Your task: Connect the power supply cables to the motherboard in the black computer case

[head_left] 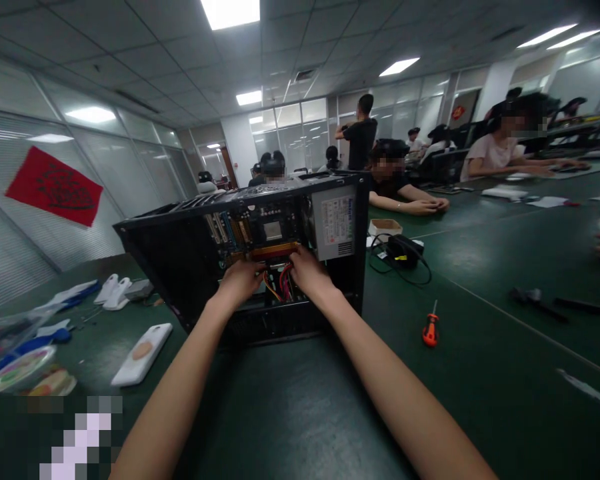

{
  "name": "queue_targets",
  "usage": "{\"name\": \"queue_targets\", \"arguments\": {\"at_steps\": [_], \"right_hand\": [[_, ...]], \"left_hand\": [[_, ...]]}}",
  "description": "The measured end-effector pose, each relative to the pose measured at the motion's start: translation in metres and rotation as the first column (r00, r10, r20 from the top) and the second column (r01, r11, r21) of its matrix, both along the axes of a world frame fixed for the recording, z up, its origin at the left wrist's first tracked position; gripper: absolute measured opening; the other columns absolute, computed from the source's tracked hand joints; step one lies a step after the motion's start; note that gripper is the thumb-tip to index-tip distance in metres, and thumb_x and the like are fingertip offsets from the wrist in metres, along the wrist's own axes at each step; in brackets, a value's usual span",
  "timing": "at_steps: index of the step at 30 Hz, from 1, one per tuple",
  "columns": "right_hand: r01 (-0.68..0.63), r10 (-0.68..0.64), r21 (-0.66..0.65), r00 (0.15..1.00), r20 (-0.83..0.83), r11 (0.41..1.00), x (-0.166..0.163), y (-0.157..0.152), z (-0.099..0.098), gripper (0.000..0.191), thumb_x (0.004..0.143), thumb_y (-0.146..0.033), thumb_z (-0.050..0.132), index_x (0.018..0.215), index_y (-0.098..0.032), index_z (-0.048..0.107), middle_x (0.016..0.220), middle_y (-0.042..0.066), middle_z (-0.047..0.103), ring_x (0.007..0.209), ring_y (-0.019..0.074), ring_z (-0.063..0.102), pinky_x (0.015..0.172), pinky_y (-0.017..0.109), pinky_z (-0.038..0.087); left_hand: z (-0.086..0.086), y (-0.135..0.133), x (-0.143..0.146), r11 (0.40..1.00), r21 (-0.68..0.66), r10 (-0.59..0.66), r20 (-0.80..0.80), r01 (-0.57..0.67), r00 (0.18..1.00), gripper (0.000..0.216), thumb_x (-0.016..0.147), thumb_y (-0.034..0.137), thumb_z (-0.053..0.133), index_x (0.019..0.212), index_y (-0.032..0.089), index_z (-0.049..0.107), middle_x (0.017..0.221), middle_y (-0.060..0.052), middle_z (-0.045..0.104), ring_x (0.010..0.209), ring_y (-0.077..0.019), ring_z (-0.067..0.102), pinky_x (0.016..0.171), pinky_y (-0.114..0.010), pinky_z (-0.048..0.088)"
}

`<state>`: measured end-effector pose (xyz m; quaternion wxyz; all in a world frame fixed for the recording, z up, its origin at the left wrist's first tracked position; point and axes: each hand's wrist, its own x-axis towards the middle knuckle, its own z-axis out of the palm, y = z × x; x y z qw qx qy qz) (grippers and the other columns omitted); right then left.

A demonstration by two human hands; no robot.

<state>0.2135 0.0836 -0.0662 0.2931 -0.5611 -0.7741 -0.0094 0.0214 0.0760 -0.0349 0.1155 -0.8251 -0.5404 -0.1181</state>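
Note:
An open black computer case [180,260] stands on the dark green table [480,373] in front of me. Its motherboard [260,233] and a grey power supply [336,223] show inside. Both my hands reach into it. My left hand [240,279] is closed near the lower edge of the motherboard, its fingertips hidden inside. My right hand [307,273] is curled beside a bundle of red, yellow and orange cables [280,283]. I cannot make out what either hand holds.
An orange-handled screwdriver [431,327] lies right of the case. A black adapter with cable [403,252] and a small box [384,228] sit behind. A white phone [143,353] and clutter lie at left. Several people sit at tables beyond.

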Motion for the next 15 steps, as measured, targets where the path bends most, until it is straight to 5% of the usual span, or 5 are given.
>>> {"name": "queue_targets", "arguments": {"at_steps": [6, 15], "right_hand": [[-0.031, 0.031, -0.018, 0.999, 0.028, 0.999, -0.004, 0.006, -0.005, 0.021, 0.087, -0.013, 0.054, 0.103, -0.013, 0.068, 0.125, 0.016, 0.058, 0.110, 0.0250, 0.059, 0.093, 0.033, 0.047], [-0.063, 0.064, -0.019, 0.997, 0.051, 0.998, -0.005, 0.008, -0.005, 0.020, 0.086, -0.015, 0.057, 0.103, -0.013, 0.068, 0.116, 0.015, 0.060, 0.103, 0.0249, 0.061, 0.087, 0.033, 0.047]], "left_hand": [[-0.012, 0.032, 0.010, 0.997, -0.079, -0.021, 0.019, 0.022, 1.000, 0.028, 0.090, 0.024, 0.058, 0.111, 0.027, 0.076, 0.111, -0.007, 0.075, 0.108, -0.0246, 0.068, 0.090, -0.031, 0.050], [-0.024, 0.034, 0.011, 0.999, -0.039, -0.006, 0.016, 0.007, 1.000, 0.029, 0.091, 0.021, 0.056, 0.113, 0.025, 0.075, 0.110, -0.008, 0.075, 0.106, -0.0241, 0.068, 0.090, -0.031, 0.050]]}}
